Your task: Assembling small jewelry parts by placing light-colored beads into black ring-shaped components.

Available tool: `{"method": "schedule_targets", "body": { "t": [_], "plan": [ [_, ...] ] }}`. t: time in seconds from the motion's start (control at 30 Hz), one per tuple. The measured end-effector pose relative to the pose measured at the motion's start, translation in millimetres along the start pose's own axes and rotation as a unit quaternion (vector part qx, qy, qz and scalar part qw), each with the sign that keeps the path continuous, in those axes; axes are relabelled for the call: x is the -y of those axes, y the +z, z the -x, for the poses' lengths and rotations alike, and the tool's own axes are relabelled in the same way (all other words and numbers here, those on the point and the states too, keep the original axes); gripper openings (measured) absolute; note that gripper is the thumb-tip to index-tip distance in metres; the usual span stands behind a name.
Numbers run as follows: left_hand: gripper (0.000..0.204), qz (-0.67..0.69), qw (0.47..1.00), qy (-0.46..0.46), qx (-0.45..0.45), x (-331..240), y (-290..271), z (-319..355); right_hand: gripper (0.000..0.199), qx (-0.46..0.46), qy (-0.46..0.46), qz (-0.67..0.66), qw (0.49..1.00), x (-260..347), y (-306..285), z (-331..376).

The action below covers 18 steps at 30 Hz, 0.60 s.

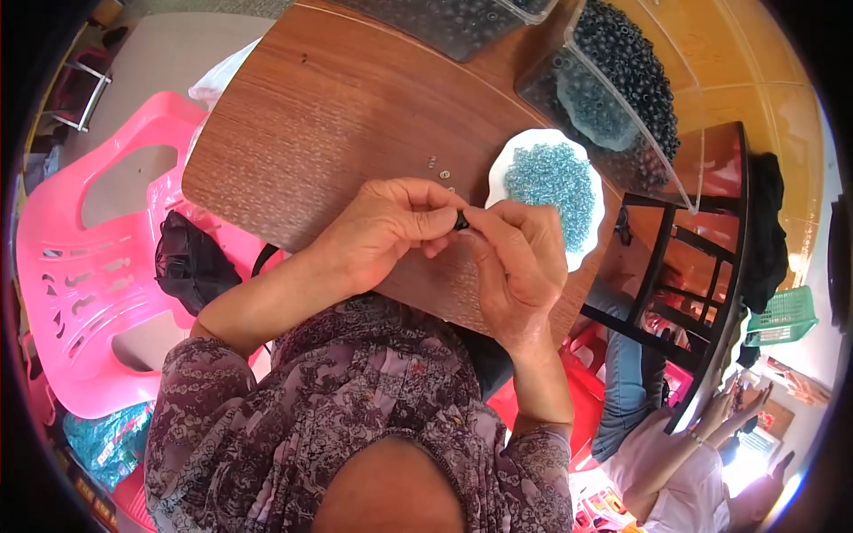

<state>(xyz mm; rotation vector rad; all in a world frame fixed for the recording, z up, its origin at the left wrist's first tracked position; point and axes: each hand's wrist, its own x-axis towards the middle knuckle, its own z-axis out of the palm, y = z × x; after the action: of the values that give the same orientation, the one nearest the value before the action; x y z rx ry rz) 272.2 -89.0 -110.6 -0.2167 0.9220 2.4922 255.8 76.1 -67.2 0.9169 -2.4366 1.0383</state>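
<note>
A small black round part [461,219] is pinched between the fingertips of my two hands, just above the near side of the wooden table. My left hand [386,229] grips it from the left with thumb and forefinger closed. From the other side, the closed thumb and forefinger of my right hand [524,262] press against it. My fingers hide most of the part. Beyond my left hand, a few tiny metal rings [444,174] lie on the table. A white scalloped plate [538,137] heaped with small clear-blue pieces [551,182] sits beside and partly behind my right hand.
The brown table [302,115] has a curved left edge. At its far right stands a clear bin [544,87] of black round parts [626,62]; another clear bin [426,25] is farther back. A pink chair [115,240] holds a black bag [191,258]. Another person [675,480] sits at the right.
</note>
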Motion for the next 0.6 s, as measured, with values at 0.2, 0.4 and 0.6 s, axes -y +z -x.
{"method": "schedule_targets", "body": {
  "t": [0.2, 0.4, 0.6],
  "plan": [
    [0.019, -0.03, 0.999, -0.019, -0.01, 8.9, -9.5, 12.5, 0.028, 0.034, 0.027, 0.016, 0.999, 11.6, 6.2, 16.2],
    [0.015, -0.019, 0.999, -0.031, -0.007, 6.1, -25.2, 16.2, 0.027, 0.021, 0.055, -0.012, 0.998, 6.9, 12.0, 15.5],
    [0.014, 0.01, 1.0, -0.001, -0.018, -2.9, -41.0, 15.4, 0.022, 0.001, 0.062, 0.033, 0.998, -11.7, 31.3, 0.6]
  ]
}}
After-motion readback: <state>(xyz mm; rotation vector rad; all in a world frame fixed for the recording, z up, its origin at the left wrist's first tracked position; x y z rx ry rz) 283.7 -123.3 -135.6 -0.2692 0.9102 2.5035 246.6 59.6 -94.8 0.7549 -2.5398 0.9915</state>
